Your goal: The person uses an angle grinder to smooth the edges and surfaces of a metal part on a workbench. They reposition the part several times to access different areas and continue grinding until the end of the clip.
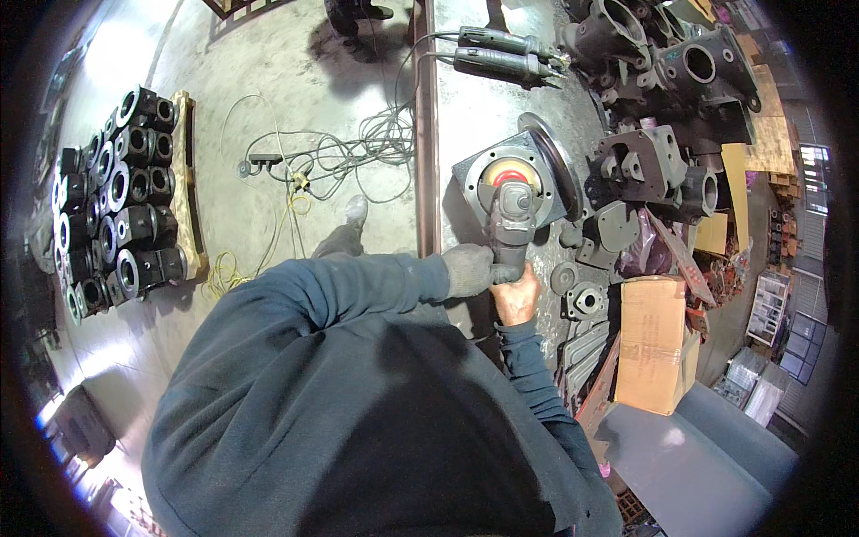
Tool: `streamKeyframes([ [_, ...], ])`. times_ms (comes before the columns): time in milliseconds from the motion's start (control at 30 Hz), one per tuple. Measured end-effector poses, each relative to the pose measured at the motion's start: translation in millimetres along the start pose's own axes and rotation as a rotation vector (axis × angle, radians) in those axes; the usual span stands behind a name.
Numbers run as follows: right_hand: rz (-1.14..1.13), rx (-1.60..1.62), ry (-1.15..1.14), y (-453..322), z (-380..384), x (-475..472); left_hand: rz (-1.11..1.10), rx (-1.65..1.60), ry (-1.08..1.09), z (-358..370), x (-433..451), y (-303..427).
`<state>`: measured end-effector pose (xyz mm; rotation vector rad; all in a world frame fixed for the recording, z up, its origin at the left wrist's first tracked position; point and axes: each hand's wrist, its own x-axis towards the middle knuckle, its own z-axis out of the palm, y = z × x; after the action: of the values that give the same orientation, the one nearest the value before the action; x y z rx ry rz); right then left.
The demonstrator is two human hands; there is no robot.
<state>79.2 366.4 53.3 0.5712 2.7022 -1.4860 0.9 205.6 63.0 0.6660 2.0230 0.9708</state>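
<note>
My right hand (pixel 517 295), bare, is wrapped around the rear of a dark power tool that looks like an angle grinder or disc sander (pixel 513 221). In a grey knit glove, my left hand (pixel 468 270) grips the tool's body from the left. The tool's head lies over the round opening of a machined metal casting (pixel 478 173) with bolt holes around its flange. A yellow and red disc (pixel 509 170) shows beneath the head; whether it touches the metal is hidden. A larger round dark rim (pixel 553 161) stands at the casting's right side.
Two corded power tools (pixel 500 57) lie at the bench's far end. Dark castings (pixel 641 164), flat metal parts (pixel 585 301) and a cardboard box (pixel 651 342) line the right. Tangled cables (pixel 335 154) cover the floor at left, near a pallet of castings (pixel 124 201). Another person's legs (pixel 345 20) show beyond.
</note>
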Motion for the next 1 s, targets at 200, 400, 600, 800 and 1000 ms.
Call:
streamKeyframes([
  [200,-0.013,-0.11,0.046,-13.4,3.0,-5.6,0.254,0.165,0.036,10.8,5.5,-24.9],
  [400,0.166,0.012,-0.04,-21.7,-1.4,-3.5,0.21,0.073,0.073,19.3,16.0,-38.0],
  [600,0.129,0.017,0.027,-12.7,16.7,-9.3,0.32,0.196,0.091,7.0,10.2,-43.7],
  [800,0.006,0.048,0.092,-4.1,21.1,-10.6,0.325,0.259,0.02,15.8,11.5,-47.9],
  [1000,0.06,0.397,-0.025,-35.0,8.1,-22.7,0.403,0.131,0.087,-31.9,-19.9,-37.3],
])
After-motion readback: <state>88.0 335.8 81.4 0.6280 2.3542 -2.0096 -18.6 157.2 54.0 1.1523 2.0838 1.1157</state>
